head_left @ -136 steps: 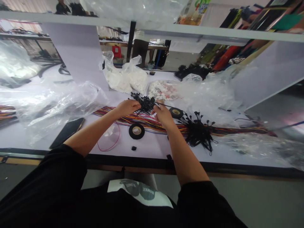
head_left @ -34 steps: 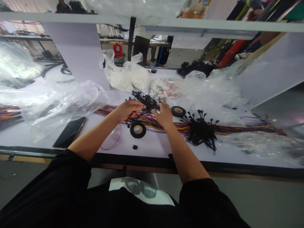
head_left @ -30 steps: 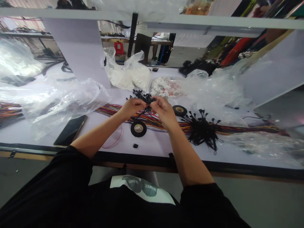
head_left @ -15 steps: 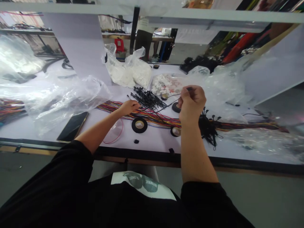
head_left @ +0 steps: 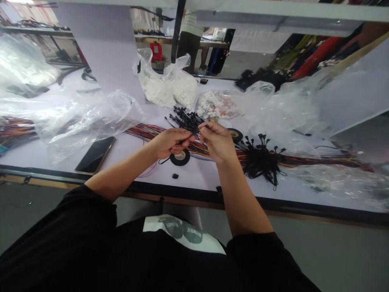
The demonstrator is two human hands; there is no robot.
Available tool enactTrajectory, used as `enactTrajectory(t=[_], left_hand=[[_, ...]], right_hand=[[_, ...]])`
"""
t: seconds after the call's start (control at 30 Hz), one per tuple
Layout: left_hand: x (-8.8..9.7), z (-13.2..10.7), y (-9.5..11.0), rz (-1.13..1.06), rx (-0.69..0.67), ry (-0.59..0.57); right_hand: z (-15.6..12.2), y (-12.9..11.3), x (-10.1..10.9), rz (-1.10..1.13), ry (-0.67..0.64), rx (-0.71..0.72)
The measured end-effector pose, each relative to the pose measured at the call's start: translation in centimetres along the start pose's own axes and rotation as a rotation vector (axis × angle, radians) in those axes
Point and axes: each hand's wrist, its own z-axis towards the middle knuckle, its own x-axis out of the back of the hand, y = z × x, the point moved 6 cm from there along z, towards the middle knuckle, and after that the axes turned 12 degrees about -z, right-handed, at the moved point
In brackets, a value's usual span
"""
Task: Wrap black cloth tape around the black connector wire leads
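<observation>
My left hand [head_left: 174,142] and my right hand [head_left: 216,140] face each other above the bench, fingertips nearly meeting. Both are closed in a pinch on a thin black cable [head_left: 164,160], whose end sticks out under my left hand. Most of that cable is hidden by the fingers. Right behind them lies a pile of black cables with small connectors [head_left: 185,117]. Beneath the hands runs a long bundle of coloured wires [head_left: 146,132]. A roll of black tape [head_left: 180,158] is partly covered by my left hand.
Another tape roll [head_left: 235,135] sits right of my right hand, near a second heap of black cables [head_left: 261,160]. A phone [head_left: 95,155] lies at the left. Clear bags of white parts [head_left: 170,89] stand behind, and plastic sheeting [head_left: 88,117] covers the left side.
My right hand has come down and left, bringing the black cable to my left hand. My left hand has moved slightly right. The second cable heap shows more fully.
</observation>
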Motion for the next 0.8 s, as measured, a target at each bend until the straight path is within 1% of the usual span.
enactTrajectory(t=[0.1, 0.13, 0.17, 0.23, 0.27, 0.33, 0.37, 0.4, 0.43, 0.47, 0.5, 0.57, 0.67, 0.73, 0.8], left_hand=[[1.6, -1.6, -1.0, 0.009, -0.090, 0.113], [2.2, -2.1, -1.2, 0.006, -0.126, 0.155], [2.9, -2.7, -1.5, -0.007, -0.157, 0.198], [4.2, -3.7, -2.0, -0.063, -0.201, 0.282], [4.8, -4.0, -2.3, -0.095, -0.209, 0.318], [5.6, -4.5, -2.9, -0.142, -0.210, 0.372], [5.9, -4.5, -3.2, -0.150, -0.209, 0.389], [6.0, -4.5, -3.4, -0.149, -0.211, 0.405], [6.2, -4.5, -3.6, -0.137, -0.221, 0.424], [6.2, -4.5, -3.7, -0.116, -0.242, 0.444], [6.3, -4.4, -3.8, -0.086, -0.272, 0.465], [6.1, -4.4, -3.9, -0.005, -0.339, 0.486], [5.4, -4.2, -3.7, 0.112, -0.455, 0.435], [4.8, -4.3, -3.5, 0.192, -0.525, 0.395], [4.4, -4.4, -3.2, 0.302, -0.566, 0.400]], right_hand=[[-0.9, 2.1, -1.7, 0.136, -0.124, -0.179], [-1.3, 2.7, -2.0, 0.135, -0.151, -0.199], [-1.6, 3.0, -2.2, 0.095, -0.170, -0.188], [-2.3, 3.4, -2.3, -0.119, -0.217, -0.076], [-2.7, 3.5, -2.5, -0.283, -0.267, 0.014], [-3.7, 4.0, -3.5, -0.661, -0.410, 0.187], [-4.1, 4.5, -3.9, -0.830, -0.468, 0.236], [-4.4, 5.0, -4.2, -0.961, -0.497, 0.254], [-4.5, 5.4, -4.2, -1.041, -0.491, 0.242], [-4.4, 5.6, -4.1, -1.068, -0.463, 0.210], [-4.4, 5.6, -3.9, -1.042, -0.430, 0.171], [-4.3, 5.1, -3.5, -0.889, -0.385, 0.117], [-4.6, 3.9, -3.0, -0.668, -0.369, 0.103], [-4.9, 3.3, -2.9, -0.633, -0.371, 0.111], [-5.3, 3.0, -2.9, -0.679, -0.367, 0.131]])
